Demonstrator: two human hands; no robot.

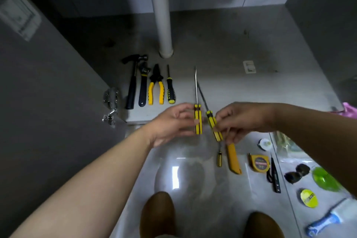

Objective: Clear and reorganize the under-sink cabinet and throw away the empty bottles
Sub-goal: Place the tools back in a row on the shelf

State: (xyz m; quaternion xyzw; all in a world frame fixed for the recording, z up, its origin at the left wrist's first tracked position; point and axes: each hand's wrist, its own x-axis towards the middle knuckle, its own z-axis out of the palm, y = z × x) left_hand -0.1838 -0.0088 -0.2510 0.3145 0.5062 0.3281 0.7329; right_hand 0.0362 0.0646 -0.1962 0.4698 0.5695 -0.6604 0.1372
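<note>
Your hands each hold a screwdriver at the cabinet mouth.
Your left hand (pixel 173 121) grips one screwdriver (pixel 197 114) upright; your right hand (pixel 245 120) pinches another (pixel 212 123), tilted.

Cabinet floor (pixel 222 48) with hammer (pixel 133 81), pliers (pixel 156 87)

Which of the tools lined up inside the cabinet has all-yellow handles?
The pliers, third from the left; the hammer, wrench and screwdriver beside them have mostly black handles.

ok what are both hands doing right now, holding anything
Left hand: closed on a yellow screwdriver, shaft pointing into the cabinet.
Right hand: closed on a second yellow screwdriver, tilted.
</note>
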